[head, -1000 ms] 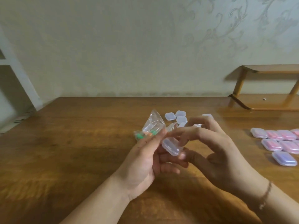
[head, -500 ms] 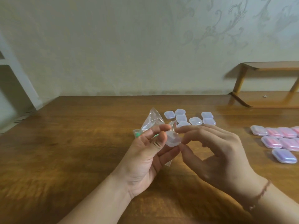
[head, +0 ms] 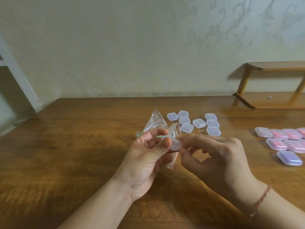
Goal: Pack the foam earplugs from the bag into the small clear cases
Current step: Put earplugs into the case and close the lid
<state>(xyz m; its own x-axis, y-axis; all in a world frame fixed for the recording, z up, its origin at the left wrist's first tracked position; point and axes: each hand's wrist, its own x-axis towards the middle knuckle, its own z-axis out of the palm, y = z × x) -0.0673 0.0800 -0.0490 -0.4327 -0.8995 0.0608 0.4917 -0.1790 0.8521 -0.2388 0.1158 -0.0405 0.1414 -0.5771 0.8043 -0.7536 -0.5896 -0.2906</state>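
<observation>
This looks like a room in a home, not a workshop or a shop. The wall (head: 115, 47) carries pale wallpaper with an embossed floral scroll pattern (clearest at the upper right). A varnished wooden table (head: 66, 146) stands against it, and a small wooden shelf unit (head: 272, 100) in the same warm tone sits on its far right corner. A white frame (head: 19, 83) shows at the left edge.

Wooden desk (head: 82, 146), loaded.
Empty clear cases (head: 194, 123) beyond the right hand (head: 219, 159); filled pink cases (head: 287, 142) to its right.
</observation>
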